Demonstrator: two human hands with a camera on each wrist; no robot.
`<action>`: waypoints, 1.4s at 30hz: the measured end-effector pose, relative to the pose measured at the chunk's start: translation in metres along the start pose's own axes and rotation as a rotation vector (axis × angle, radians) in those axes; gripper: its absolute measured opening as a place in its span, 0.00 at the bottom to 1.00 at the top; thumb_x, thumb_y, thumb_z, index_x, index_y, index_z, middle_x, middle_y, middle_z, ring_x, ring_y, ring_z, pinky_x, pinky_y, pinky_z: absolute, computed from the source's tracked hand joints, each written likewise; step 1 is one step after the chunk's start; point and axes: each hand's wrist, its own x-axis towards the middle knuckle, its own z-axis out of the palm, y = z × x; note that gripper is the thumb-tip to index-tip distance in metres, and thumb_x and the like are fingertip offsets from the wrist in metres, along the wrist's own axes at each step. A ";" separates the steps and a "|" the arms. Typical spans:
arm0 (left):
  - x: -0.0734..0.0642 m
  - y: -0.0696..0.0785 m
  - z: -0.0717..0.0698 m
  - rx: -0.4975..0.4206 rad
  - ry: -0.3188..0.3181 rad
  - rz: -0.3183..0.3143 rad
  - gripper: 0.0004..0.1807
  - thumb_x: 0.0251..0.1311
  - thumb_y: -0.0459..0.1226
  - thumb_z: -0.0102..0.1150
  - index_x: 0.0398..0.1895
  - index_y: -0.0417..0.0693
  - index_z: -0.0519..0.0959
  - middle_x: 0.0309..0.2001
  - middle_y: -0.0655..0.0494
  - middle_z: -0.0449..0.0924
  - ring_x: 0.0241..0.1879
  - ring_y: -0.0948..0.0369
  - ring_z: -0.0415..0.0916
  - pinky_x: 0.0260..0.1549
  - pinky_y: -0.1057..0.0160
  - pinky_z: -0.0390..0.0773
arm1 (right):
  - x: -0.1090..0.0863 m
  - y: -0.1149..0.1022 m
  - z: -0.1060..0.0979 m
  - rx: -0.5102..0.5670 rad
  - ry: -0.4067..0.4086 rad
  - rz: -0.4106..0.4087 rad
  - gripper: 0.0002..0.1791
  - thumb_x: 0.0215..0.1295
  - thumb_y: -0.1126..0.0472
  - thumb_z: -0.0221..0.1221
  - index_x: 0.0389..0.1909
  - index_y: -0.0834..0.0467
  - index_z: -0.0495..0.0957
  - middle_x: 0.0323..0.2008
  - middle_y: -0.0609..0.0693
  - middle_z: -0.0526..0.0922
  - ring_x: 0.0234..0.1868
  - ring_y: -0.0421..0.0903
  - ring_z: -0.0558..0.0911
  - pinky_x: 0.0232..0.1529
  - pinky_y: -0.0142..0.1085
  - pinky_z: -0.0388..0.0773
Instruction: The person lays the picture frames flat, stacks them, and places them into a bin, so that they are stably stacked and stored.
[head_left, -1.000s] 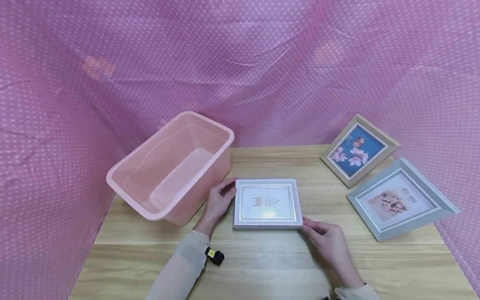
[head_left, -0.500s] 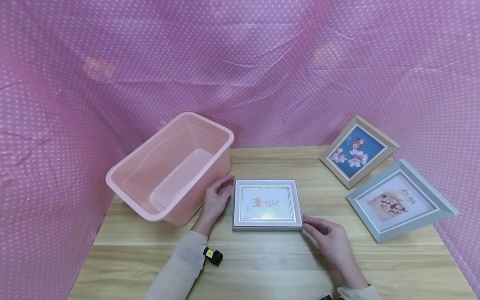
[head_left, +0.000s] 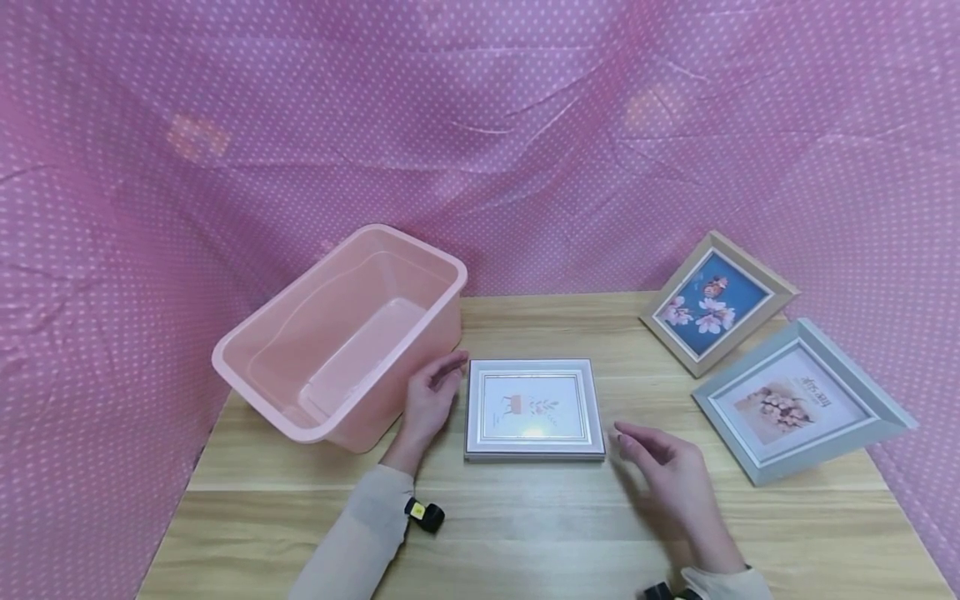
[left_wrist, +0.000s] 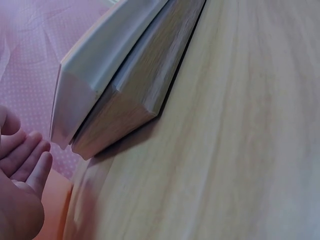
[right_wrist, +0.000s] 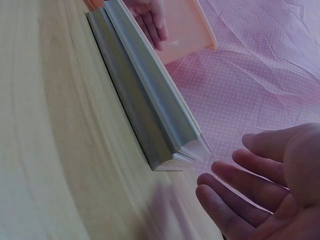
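Two picture frames lie stacked flat on the table, edges nearly lined up. The upper white picture frame (head_left: 535,409) holds a small drawing under glare; below it a wood-toned picture frame (left_wrist: 132,95) shows at the side in the left wrist view. My left hand (head_left: 431,402) stands at the stack's left edge, fingertips right by its far corner and holding nothing. Loosely bent fingers of that hand show in the left wrist view. Off the stack's right side is my right hand (head_left: 667,467), fingers relaxed and parted, with a gap between it and the frames.
A pink plastic tub (head_left: 341,333) stands at the left behind my left hand. To the right, a beige frame with a blossom picture (head_left: 712,304) and a pale grey-green frame (head_left: 802,404) stand tilted. Polka-dot pink cloth (head_left: 480,167) hangs behind the wooden table (head_left: 510,533).
My right hand has let go of the stack's near right corner and drawn away to the right. The left hand has eased slightly left off the frame's edge. The stack has barely shifted.
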 end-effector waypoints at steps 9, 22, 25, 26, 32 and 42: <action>-0.003 0.003 0.003 0.010 0.006 0.035 0.18 0.70 0.23 0.58 0.61 0.34 0.84 0.61 0.37 0.86 0.65 0.42 0.83 0.61 0.75 0.82 | 0.001 -0.005 -0.007 -0.003 0.045 -0.058 0.14 0.78 0.56 0.65 0.55 0.60 0.89 0.53 0.57 0.92 0.45 0.23 0.86 0.50 0.14 0.79; -0.003 0.017 0.006 -0.026 -0.004 0.103 0.15 0.71 0.22 0.60 0.58 0.31 0.84 0.58 0.34 0.87 0.63 0.40 0.83 0.63 0.72 0.82 | 0.000 -0.008 -0.021 0.039 0.106 -0.110 0.14 0.78 0.60 0.65 0.56 0.63 0.87 0.56 0.61 0.91 0.47 0.21 0.85 0.52 0.15 0.81; -0.002 0.021 0.007 -0.033 -0.027 0.106 0.15 0.71 0.22 0.59 0.58 0.31 0.84 0.59 0.33 0.87 0.63 0.40 0.83 0.62 0.72 0.83 | -0.001 -0.010 -0.026 0.050 0.123 -0.110 0.15 0.78 0.59 0.65 0.57 0.63 0.87 0.55 0.60 0.91 0.47 0.21 0.85 0.51 0.16 0.81; -0.002 0.022 0.008 -0.037 -0.035 0.109 0.15 0.71 0.22 0.59 0.58 0.31 0.84 0.59 0.33 0.87 0.63 0.39 0.83 0.62 0.72 0.83 | -0.001 -0.010 -0.027 0.056 0.127 -0.112 0.15 0.78 0.59 0.64 0.58 0.63 0.87 0.55 0.59 0.91 0.47 0.21 0.85 0.52 0.16 0.82; -0.003 0.031 0.012 0.000 -0.062 0.131 0.15 0.71 0.22 0.58 0.59 0.30 0.83 0.59 0.33 0.86 0.62 0.39 0.83 0.62 0.73 0.82 | -0.001 -0.013 -0.036 0.090 0.172 -0.157 0.14 0.77 0.62 0.65 0.56 0.65 0.87 0.50 0.41 0.93 0.46 0.23 0.87 0.51 0.18 0.84; -0.004 0.038 0.020 0.075 -0.104 0.099 0.18 0.72 0.23 0.57 0.61 0.35 0.84 0.61 0.38 0.87 0.65 0.43 0.82 0.73 0.51 0.78 | -0.002 -0.018 -0.051 0.133 0.230 -0.170 0.15 0.77 0.65 0.64 0.58 0.70 0.84 0.45 0.25 0.89 0.46 0.23 0.88 0.51 0.17 0.83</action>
